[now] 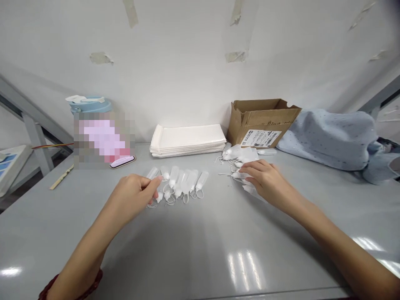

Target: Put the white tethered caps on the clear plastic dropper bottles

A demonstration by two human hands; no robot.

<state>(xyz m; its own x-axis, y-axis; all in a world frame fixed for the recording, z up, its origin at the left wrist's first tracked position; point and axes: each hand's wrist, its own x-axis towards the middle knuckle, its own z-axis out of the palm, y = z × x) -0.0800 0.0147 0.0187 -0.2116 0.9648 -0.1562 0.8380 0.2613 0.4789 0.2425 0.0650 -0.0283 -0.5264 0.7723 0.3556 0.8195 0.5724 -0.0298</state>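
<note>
Small clear plastic bottles with white caps and thin white loops lie in a row (183,183) on the grey table, left of centre. My left hand (136,189) is at the row's left end, thumb and forefinger pinched together. What sits in that pinch, if anything, is hidden from me. Right of centre is a loose heap of similar bottles (242,154), pointing various ways. Over the heap's near side, my right hand (265,177) reaches with bent fingers and the thumb apart, its fingertips by the caps. Part of the heap is covered by this hand.
A stack of white envelopes or flat sheets (189,139) lies by the wall. Beside it stands an open cardboard box (262,121) with a label, then a pale blue cloth (331,137). At the left are a light blue lidded container (93,104) and a blurred pinkish item (103,135).
</note>
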